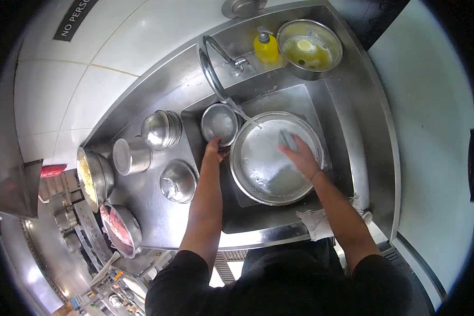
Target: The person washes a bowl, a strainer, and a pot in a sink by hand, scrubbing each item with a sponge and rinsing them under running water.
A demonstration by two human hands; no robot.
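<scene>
My left hand [214, 149] is closed on the near rim of a small round metal bowl [219, 124] at the left side of the sink [347, 174]. Beside that bowl sits a large round metal basin [253, 158], wet inside with some suds. Over the basin, my right hand [301, 159] grips a grey-green scrubbing pad [287, 140]. Water runs from the curved faucet [211, 73] into the left edge of the basin. Part of my left hand's fingers is hidden under the bowl.
Left of the sink stand stacked metal bowls [160, 130], a metal pot [131, 156], another bowl [178, 181], and a bowl of raw meat [122, 231]. Behind are a yellow soap bottle [266, 48] and a soapy bowl [309, 50]. A cloth [316, 224] hangs over the front edge.
</scene>
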